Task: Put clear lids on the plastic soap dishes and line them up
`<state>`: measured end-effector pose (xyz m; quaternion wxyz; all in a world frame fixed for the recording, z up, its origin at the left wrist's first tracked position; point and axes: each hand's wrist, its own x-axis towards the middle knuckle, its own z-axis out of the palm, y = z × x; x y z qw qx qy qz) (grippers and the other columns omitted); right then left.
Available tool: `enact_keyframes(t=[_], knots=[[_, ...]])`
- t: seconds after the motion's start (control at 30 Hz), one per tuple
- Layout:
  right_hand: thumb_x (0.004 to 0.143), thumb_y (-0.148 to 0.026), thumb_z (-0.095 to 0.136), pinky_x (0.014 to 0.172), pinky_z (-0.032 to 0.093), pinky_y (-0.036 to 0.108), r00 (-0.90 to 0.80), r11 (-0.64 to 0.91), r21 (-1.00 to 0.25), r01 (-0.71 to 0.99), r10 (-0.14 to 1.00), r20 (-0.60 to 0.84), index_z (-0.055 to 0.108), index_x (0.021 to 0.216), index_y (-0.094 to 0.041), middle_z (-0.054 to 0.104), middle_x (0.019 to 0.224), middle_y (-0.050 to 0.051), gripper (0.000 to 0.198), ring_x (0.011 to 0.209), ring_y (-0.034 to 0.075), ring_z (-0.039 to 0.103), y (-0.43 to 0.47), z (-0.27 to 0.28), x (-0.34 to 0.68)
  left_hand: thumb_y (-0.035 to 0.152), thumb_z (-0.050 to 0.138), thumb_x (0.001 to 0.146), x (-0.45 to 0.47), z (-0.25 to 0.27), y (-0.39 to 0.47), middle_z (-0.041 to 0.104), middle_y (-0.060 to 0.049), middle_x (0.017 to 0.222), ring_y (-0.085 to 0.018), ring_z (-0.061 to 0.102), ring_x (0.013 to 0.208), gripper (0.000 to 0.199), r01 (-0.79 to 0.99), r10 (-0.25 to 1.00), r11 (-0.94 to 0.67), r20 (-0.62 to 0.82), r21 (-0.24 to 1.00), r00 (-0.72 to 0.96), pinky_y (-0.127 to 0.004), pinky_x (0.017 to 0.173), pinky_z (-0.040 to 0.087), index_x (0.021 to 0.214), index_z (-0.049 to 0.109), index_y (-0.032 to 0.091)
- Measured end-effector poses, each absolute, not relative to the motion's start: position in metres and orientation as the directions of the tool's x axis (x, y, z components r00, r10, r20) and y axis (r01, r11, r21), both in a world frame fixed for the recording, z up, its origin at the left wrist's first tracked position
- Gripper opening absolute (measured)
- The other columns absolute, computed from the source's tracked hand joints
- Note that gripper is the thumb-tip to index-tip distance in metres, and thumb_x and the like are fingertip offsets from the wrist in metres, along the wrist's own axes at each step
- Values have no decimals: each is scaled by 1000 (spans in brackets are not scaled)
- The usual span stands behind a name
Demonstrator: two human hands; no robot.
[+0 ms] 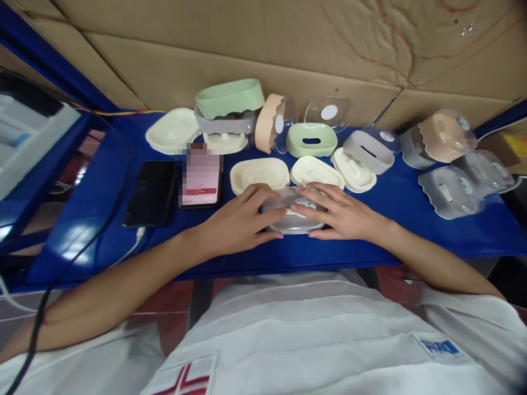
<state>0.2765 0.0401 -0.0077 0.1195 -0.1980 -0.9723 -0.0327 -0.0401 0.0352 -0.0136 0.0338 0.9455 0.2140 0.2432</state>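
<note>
Gripping clear-lidded oval box (297, 225) nr front edge of blue table (397, 211); cupped at ends betw. L hand (246, 218) & R hand (348, 214), fingertips over top. Best: press evenly, keep level, avoid nudging cream oval trays (260, 171) just behind.

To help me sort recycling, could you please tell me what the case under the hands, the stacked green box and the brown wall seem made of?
Case: probably glossy clear plastic, since it is see-through with highlights. Green box: likely satin opaque plastic, being smooth and evenly coloured. Wall: apparently matte cardboard, given its brown creases.
</note>
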Motion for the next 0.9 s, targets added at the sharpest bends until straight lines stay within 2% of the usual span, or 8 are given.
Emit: enact_keyframes(t=[0.17,0.3,0.5,0.63,0.77,0.83,0.9], knots=[[109,-54,58,121,47,58,-883,914,-43,404,402,242,41,169,-26,42,173,15,69,154,38,45,43,-7,277,43,81,96,-41,-15,37,58,-19,139,-37,56,134,46,397,464,-886,450,240,763,-56,109,57,131,63,18],[110,-57,54,121,47,60,-875,904,-36,427,423,237,38,171,-28,43,173,15,70,153,38,47,44,-10,276,46,81,96,-42,-16,38,58,-20,137,-38,57,135,52,415,475,-880,431,231,767,-56,107,58,134,60,17],[106,-59,61,122,46,60,-886,909,25,415,398,238,42,169,-27,41,174,15,73,156,40,44,42,-12,275,44,78,98,-41,-15,37,59,-20,135,-37,59,130,39,419,448,-893,413,164,793,-57,106,59,124,66,17],[103,-58,65,125,45,60,-883,912,-54,407,408,231,45,167,-27,41,174,16,74,156,39,43,42,-10,273,45,77,99,-42,-15,38,60,-20,134,-37,59,129,39,418,447,-893,419,165,790,-55,106,59,124,65,17],[102,-54,70,124,47,60,-879,913,-127,389,408,246,44,167,-29,44,172,16,74,156,37,46,44,-8,275,54,72,101,-45,-13,41,57,-21,142,-37,57,136,52,388,446,-895,419,221,791,-55,109,57,137,59,20],[102,-51,71,124,48,58,-871,920,-119,374,392,296,44,167,-30,50,167,15,72,153,36,50,47,0,282,57,68,103,-47,-11,42,54,-22,150,-38,55,142,60,387,466,-883,414,265,782,-57,113,55,149,52,22],[101,-50,73,123,49,58,-830,902,-81,425,424,363,45,166,-33,53,164,14,72,151,35,53,51,13,296,54,61,107,-47,-9,43,51,-22,155,-38,52,146,62,441,528,-848,400,292,749,-59,117,51,158,45,24]])
